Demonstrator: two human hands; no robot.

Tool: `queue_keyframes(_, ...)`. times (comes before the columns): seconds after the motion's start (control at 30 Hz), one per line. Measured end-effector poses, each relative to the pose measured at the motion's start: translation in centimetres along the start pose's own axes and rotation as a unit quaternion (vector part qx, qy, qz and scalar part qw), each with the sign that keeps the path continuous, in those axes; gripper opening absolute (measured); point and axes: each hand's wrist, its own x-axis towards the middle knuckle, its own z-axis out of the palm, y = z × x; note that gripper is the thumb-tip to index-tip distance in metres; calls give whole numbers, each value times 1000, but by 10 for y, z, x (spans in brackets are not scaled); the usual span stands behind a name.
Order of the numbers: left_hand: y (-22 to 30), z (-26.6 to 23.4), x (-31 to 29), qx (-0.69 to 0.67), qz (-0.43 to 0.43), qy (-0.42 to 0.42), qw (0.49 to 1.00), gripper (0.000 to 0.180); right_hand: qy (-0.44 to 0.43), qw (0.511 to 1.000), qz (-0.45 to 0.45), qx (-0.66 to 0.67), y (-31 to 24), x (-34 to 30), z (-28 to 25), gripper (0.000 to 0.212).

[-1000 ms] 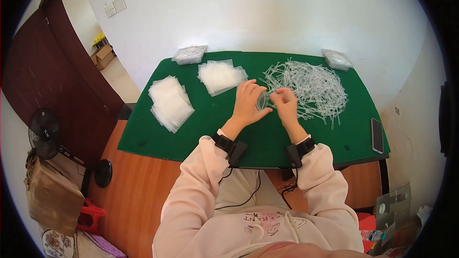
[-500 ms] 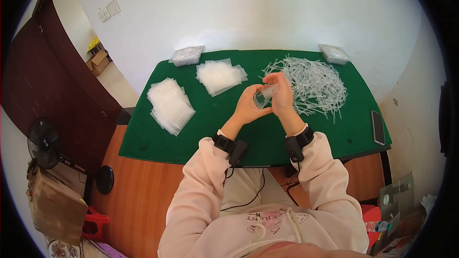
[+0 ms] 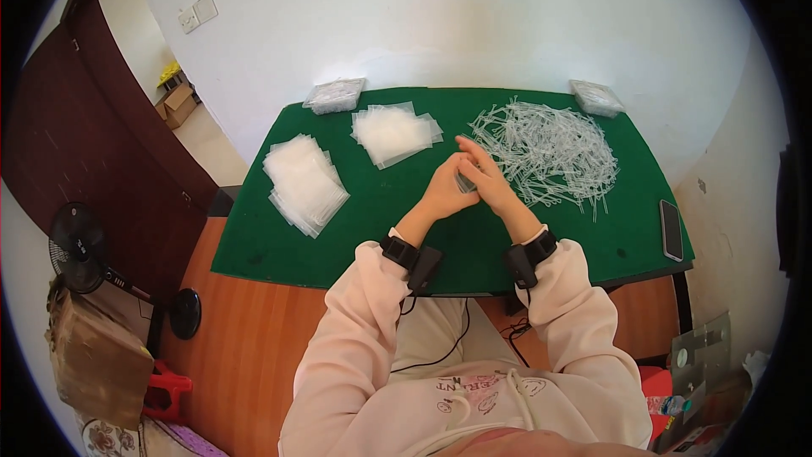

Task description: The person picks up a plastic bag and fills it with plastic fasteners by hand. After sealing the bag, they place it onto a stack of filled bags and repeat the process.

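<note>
Above the green-covered table, my left hand (image 3: pixel 445 189) is closed around a small clear plastic bag (image 3: pixel 466 180) that shows only in part. My right hand (image 3: pixel 494 181) closes over the bag from the other side, its fingers long and pressed together across the left fingertips. What the bag holds is covered by my hands. Just right of them lies a heap of thin clear plastic sticks (image 3: pixel 558 152) with small looped ends. To the left are two stacks of flat clear bags, a nearer stack (image 3: pixel 306 188) and a farther stack (image 3: pixel 394 133).
Filled clear packs stand at the back edge, a left pack (image 3: pixel 335 96) and a right pack (image 3: pixel 597 98). A dark phone (image 3: pixel 671 230) lies at the right edge of the green table (image 3: pixel 381 241). A black fan (image 3: pixel 78 245) and cardboard box (image 3: pixel 97 355) stand at left.
My right hand has come down over the bag and tilted left, closing against my left hand. The clear sticks seen between my hands before are now hidden.
</note>
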Motion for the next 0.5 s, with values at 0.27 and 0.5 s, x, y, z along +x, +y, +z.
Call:
queue_keyframes(0.27,3,-16,7,-371,-20,14,928,49,94,964,119,219,18,-4,-34,36)
queue_keyframes(0.5,2,-23,3,-481,-68,58,872,49,-93,960,193,178,26,-10,-17,18)
